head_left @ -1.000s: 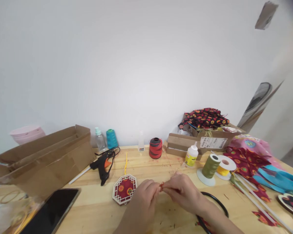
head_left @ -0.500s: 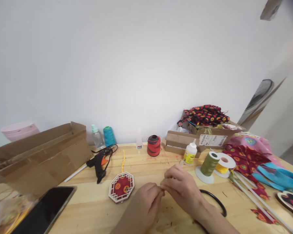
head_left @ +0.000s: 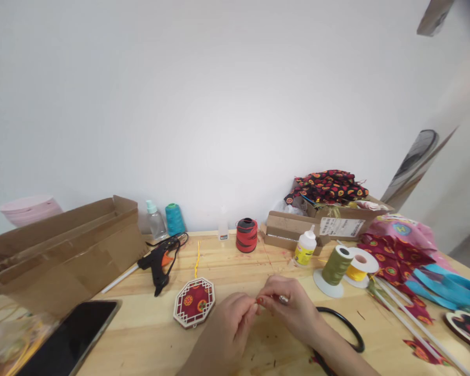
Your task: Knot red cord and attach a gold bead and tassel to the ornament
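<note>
- Thin red cord (head_left: 259,300), mostly hidden with just a small bit showing, sits where the fingertips of both grips meet, over the pale wooden tabletop (head_left: 149,334).
- Far left of the grips: a long, open, brown cardboard box (head_left: 90,248); on its near side, a flat phone with a black screen (head_left: 68,337).
- Left of the grips and farther back: a black glue gun with an orange trigger (head_left: 159,266).
- Just left of the left grip: an octagonal pale wooden lattice frame with dark red patterned fabric (head_left: 195,303).
- Left grip (head_left: 235,316): thumb and finger pressed together on the cord.
- Straight beyond the grips: a red-and-black spool of thread (head_left: 246,236).
- Right grip (head_left: 288,303): fingertips pinched on the cord, touching the left's.
- Beyond the right grip: a white plastic bottle with a yellow label (head_left: 305,251).
- Right of the right grip: an olive-green thread spool (head_left: 337,265) and, nearer, a curved black tube (head_left: 352,326).
- Far right: crumpled dark red patterned fabric (head_left: 389,256).
</note>
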Available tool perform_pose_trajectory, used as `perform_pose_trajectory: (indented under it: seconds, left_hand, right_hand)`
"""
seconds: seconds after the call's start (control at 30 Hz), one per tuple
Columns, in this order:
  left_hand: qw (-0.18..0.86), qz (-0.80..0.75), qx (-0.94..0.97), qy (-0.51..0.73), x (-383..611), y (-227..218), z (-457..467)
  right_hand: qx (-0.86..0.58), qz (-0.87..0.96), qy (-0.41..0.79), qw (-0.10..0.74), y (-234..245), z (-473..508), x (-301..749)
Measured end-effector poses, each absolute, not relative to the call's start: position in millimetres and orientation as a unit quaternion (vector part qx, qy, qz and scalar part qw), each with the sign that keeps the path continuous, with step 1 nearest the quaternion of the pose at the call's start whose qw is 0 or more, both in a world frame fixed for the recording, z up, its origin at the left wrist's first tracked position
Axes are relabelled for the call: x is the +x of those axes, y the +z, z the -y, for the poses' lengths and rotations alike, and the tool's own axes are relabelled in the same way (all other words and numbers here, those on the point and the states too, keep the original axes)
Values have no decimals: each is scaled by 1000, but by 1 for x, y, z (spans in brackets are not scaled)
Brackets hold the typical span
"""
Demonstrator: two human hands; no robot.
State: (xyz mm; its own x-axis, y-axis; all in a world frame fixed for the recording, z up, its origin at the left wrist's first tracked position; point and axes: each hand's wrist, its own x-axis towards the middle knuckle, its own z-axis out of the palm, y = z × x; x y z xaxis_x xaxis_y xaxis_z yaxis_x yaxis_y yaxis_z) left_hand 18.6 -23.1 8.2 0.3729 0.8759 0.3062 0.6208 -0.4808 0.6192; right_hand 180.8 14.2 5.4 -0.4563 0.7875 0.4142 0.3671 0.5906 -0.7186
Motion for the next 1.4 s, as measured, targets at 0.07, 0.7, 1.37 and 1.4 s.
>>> perform_pose_trajectory:
  seconds: [0.07, 0.7, 1.37, 1.4]
  left_hand:
    - [194, -486, 792, 314, 17, 7, 22]
    - [174, -426, 850, 257, 25, 12, 26]
    - [153, -508, 819, 220, 22, 0, 23]
    - [151, -498, 828, 210, 23, 0, 24]
  right_hand:
    - [-342, 842, 205, 364, 6, -11, 179]
    - [-357, 820, 260, 365, 18, -15, 189]
    - [-272, 908, -72, 309, 13, -2, 181]
    - [-272, 907, -62, 315, 15, -2, 183]
